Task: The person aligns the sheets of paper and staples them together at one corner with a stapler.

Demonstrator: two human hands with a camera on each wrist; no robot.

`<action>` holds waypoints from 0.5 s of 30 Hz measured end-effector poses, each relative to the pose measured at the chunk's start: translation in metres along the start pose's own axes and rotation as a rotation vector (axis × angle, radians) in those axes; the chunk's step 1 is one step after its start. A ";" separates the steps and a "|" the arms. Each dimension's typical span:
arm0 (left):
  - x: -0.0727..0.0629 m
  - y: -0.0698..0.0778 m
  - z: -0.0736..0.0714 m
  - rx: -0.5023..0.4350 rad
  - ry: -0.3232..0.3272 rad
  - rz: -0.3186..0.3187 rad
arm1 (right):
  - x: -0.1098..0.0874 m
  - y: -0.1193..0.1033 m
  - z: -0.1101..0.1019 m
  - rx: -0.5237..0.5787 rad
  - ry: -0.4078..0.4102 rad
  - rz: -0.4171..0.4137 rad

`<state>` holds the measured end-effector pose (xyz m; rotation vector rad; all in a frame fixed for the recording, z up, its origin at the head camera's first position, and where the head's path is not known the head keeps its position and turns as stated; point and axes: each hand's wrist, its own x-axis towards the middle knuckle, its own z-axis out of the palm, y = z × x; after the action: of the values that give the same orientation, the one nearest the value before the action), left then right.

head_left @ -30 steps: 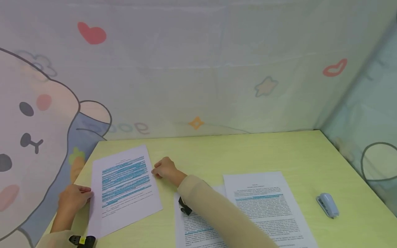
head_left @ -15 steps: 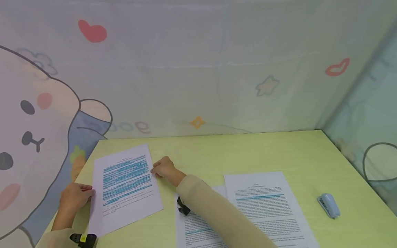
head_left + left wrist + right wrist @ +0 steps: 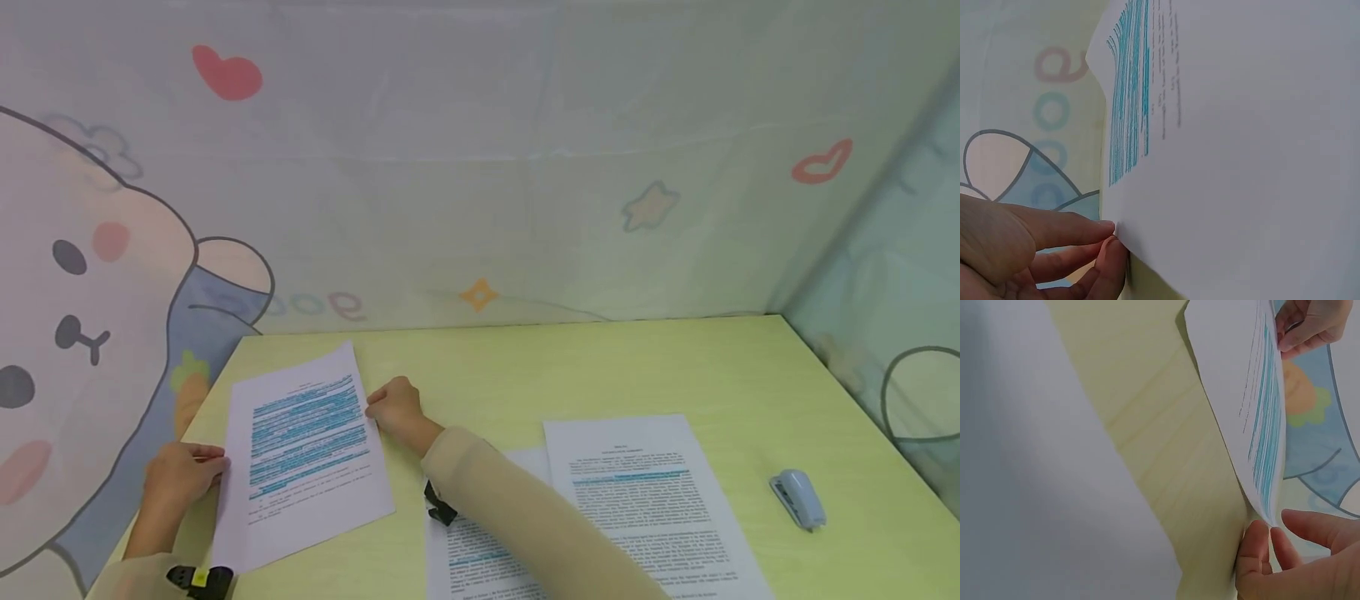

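A white printed sheet of paper [image 3: 315, 517] with blue-highlighted lines is at the left of the table, held at both side edges. My left hand [image 3: 178, 482] pinches its left edge between thumb and fingers; the left wrist view shows the thumb [image 3: 1079, 229] on the printed face and fingers behind. At the opposite edge, my right hand [image 3: 401, 412] pinches the paper. In the right wrist view, the sheet [image 3: 1229, 369] bows a little and its near edge stands off the table, with the right fingertips [image 3: 1254, 540] at its margin.
Two more printed sheets overlap on the table: one [image 3: 468, 571] lies partly under my right sleeve, the other [image 3: 637, 517] on top of it to the right. A light blue stapler [image 3: 798, 499] sits farther right. A patterned curtain [image 3: 480, 167] hangs behind the yellow table [image 3: 600, 367].
The held sheet's upper right corner has risen slightly and its right edge bends a little more. Both hands keep nearly the same places. The view has shifted very slightly.
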<state>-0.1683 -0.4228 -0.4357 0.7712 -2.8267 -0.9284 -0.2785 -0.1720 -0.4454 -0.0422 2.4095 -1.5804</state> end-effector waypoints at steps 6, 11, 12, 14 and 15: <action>0.002 -0.005 0.001 -0.026 0.006 -0.004 | 0.000 0.000 0.001 -0.011 0.031 -0.049; 0.005 -0.008 0.002 -0.022 0.016 -0.005 | 0.002 0.002 0.003 0.051 0.026 -0.039; 0.006 -0.009 0.002 -0.023 0.017 -0.004 | 0.002 0.002 0.003 0.055 0.027 -0.037; 0.007 -0.010 0.003 -0.029 0.021 -0.004 | 0.003 0.002 0.004 0.062 0.028 -0.031; 0.007 -0.011 0.003 -0.031 0.023 -0.004 | 0.003 0.002 0.004 0.067 0.027 -0.028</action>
<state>-0.1703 -0.4322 -0.4449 0.7791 -2.7854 -0.9547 -0.2807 -0.1755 -0.4491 -0.0424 2.3840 -1.6838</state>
